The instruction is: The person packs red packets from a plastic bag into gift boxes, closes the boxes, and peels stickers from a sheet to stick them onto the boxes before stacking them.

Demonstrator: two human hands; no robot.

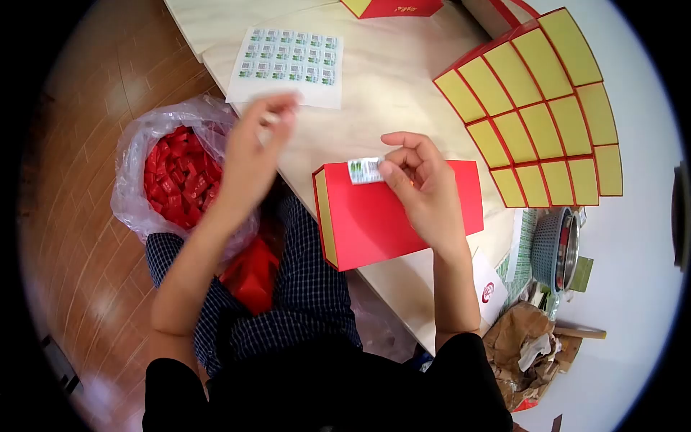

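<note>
Between the thumb and fingers of my right hand (425, 183) is a small white label (366, 171) with green print and a code. This hand is over a red box (403, 223) with a yellow side, which lies at the table's near edge. My left hand (263, 137) is raised and blurred by motion, left of the box and near the lower edge of a white sheet of labels (288, 65). Its fingers are bent, and whether they hold anything is too blurred to tell.
Stacked red and yellow boxes (533, 119) stand at the right of the table (374, 79). A plastic bag of red pieces (180, 176) is at the left. A grey basket (548, 245) and brown paper (518, 345) lie at lower right. Another red box (396, 7) is at the top.
</note>
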